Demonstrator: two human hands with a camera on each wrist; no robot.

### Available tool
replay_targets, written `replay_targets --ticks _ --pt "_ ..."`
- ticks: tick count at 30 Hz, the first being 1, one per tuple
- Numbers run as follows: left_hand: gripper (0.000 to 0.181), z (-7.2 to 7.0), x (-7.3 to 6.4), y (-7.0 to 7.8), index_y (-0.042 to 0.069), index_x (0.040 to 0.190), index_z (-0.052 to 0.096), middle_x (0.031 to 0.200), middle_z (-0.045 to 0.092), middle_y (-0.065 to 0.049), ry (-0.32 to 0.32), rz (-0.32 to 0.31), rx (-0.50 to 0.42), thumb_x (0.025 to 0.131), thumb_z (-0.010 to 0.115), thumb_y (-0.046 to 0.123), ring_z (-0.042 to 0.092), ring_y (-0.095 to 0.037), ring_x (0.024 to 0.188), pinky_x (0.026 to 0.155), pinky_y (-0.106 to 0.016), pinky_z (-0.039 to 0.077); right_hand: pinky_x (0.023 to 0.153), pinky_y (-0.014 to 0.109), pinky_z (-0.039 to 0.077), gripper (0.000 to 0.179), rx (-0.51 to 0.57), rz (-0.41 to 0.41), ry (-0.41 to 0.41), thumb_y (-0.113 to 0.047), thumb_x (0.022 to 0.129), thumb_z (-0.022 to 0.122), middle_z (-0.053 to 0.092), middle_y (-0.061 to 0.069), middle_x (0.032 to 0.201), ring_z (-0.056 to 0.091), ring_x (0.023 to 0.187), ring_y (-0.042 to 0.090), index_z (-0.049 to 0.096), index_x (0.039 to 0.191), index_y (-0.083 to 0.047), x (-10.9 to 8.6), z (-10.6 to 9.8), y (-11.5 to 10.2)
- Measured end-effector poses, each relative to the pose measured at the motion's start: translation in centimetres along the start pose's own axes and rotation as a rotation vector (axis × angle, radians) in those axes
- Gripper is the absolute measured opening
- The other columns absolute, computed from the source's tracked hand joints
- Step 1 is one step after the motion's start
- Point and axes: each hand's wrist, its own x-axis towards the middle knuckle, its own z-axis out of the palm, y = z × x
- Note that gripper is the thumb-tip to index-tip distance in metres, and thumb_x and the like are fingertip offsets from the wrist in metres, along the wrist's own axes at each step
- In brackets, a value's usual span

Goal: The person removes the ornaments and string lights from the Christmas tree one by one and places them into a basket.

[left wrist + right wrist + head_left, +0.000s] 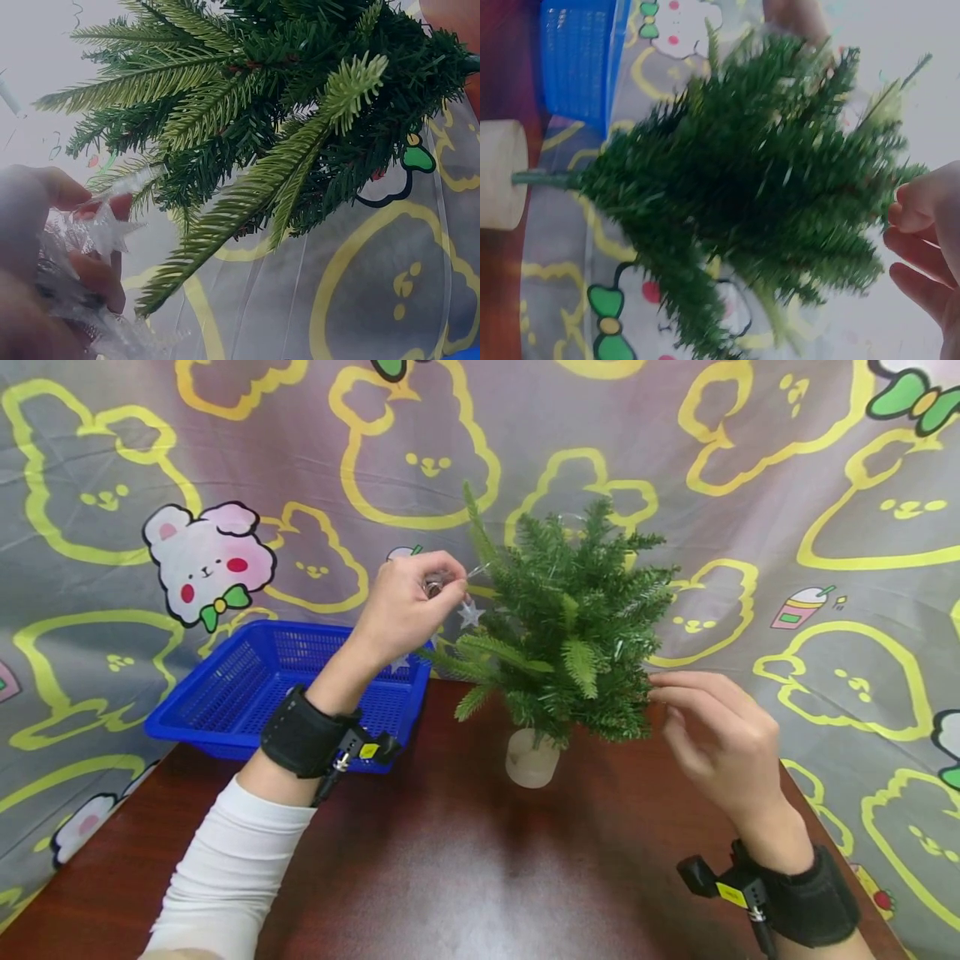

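Note:
A small green artificial Christmas tree (577,618) stands upright in a pale round pot (531,760). At its left side my left hand (416,602) holds a bunched string of clear stars (109,229), pinched between thumb and fingers. One star (470,612) dangles below the hand, and a thin clear strand (478,570) runs to the branches. My right hand (716,735) is at the tree's right side, its fingertips at the branch ends and its thumb apart from them. In the right wrist view the fingers (922,285) are by the needles; the exact contact is unclear.
A blue plastic basket (202,693) stands on the left of the brown table (450,877), partly hidden behind my left forearm. A patterned cloth (750,527) hangs close behind the tree. Each wrist wears a black strap with a camera.

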Motion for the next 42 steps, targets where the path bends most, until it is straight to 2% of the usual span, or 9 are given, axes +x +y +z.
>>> replay_targets --ticks 4,7,11,14,18,21,24,30,42 --pt "0.018 0.0 0.1 0.1 0.011 0.095 0.073 0.084 0.076 -0.004 -0.002 0.015 0.007 0.098 0.057 0.018 0.036 -0.008 0.038 0.043 -0.022 0.028 0.095 0.014 0.045 0.029 0.051 -0.049 0.068 -0.019 0.096 0.059 0.073 0.019 0.089 0.066 0.083 0.031 0.074 0.085 0.003 0.7 0.3 -1.7" --pt "0.018 -0.1 0.1 0.3 0.011 0.098 0.073 0.081 0.075 -0.004 -0.008 0.013 0.015 0.098 0.057 0.017 0.033 -0.008 0.036 0.041 -0.022 0.025 0.092 0.018 0.048 0.028 0.100 -0.110 0.056 -0.021 0.096 0.063 0.073 0.019 0.089 0.066 0.081 0.031 0.075 0.086 0.002 1.1 0.8 -3.0" --pt "0.020 -0.1 0.1 0.4 0.010 0.100 0.074 0.055 0.054 -0.002 -0.012 -0.005 0.016 0.098 0.056 0.017 0.027 -0.009 0.039 0.043 -0.023 0.023 0.089 0.024 0.050 0.024 0.121 -0.196 -0.021 -0.019 0.096 0.064 0.074 0.016 0.094 0.067 0.084 0.029 0.076 0.092 0.001 1.5 1.8 -4.5" --pt "0.020 -0.2 0.1 0.4 0.009 0.101 0.075 0.050 0.036 0.000 -0.006 -0.008 0.017 0.099 0.058 0.019 0.027 -0.011 0.042 0.046 -0.024 0.023 0.089 0.030 0.052 0.023 0.088 -0.240 -0.084 -0.018 0.097 0.062 0.074 0.015 0.100 0.069 0.090 0.029 0.076 0.099 0.000 1.6 2.6 -5.3" --pt "0.020 -0.2 0.1 0.5 0.009 0.099 0.076 0.055 0.049 -0.003 0.006 -0.001 0.012 0.097 0.063 0.024 0.037 -0.013 0.046 0.048 -0.023 0.029 0.085 0.037 0.053 0.025 0.025 -0.258 -0.130 -0.021 0.099 0.060 0.072 0.016 0.108 0.069 0.095 0.030 0.074 0.109 -0.002 1.5 3.5 -5.8" --pt "0.020 -0.2 0.1 0.7 0.009 0.095 0.077 0.065 0.064 -0.008 0.024 -0.004 0.005 0.095 0.067 0.026 0.049 -0.014 0.050 0.051 -0.022 0.037 0.080 0.041 0.054 0.027 -0.014 -0.254 -0.116 -0.023 0.099 0.060 0.070 0.017 0.109 0.068 0.094 0.031 0.074 0.111 -0.004 1.2 4.1 -6.0" --pt "0.021 -0.4 0.1 0.9 0.009 0.092 0.078 0.072 0.071 -0.010 0.036 -0.016 0.013 0.092 0.070 0.028 0.055 -0.015 0.052 0.052 -0.021 0.042 0.078 0.042 0.054 0.028 -0.055 -0.242 -0.117 -0.025 0.100 0.060 0.069 0.017 0.109 0.067 0.092 0.032 0.074 0.112 -0.005 1.0 4.3 -6.0" --pt "0.021 -0.6 0.1 1.2 0.009 0.091 0.079 0.067 0.069 -0.009 0.028 -0.042 0.033 0.092 0.070 0.029 0.054 -0.014 0.050 0.048 -0.022 0.041 0.074 0.041 0.054 0.023 -0.097 -0.223 -0.140 -0.018 0.100 0.057 0.069 0.016 0.109 0.066 0.091 0.031 0.075 0.108 -0.006 0.7 4.4 -5.9" --pt "0.018 -0.7 0.2 1.4 0.008 0.091 0.078 0.062 0.065 -0.007 0.025 -0.030 -0.043 0.092 0.070 0.024 0.049 -0.012 0.046 0.047 -0.022 0.039 0.071 0.037 0.053 0.021 -0.053 -0.224 -0.095 -0.010 0.100 0.056 0.070 0.016 0.103 0.066 0.086 0.030 0.075 0.101 -0.002 0.4 4.0 -5.6"
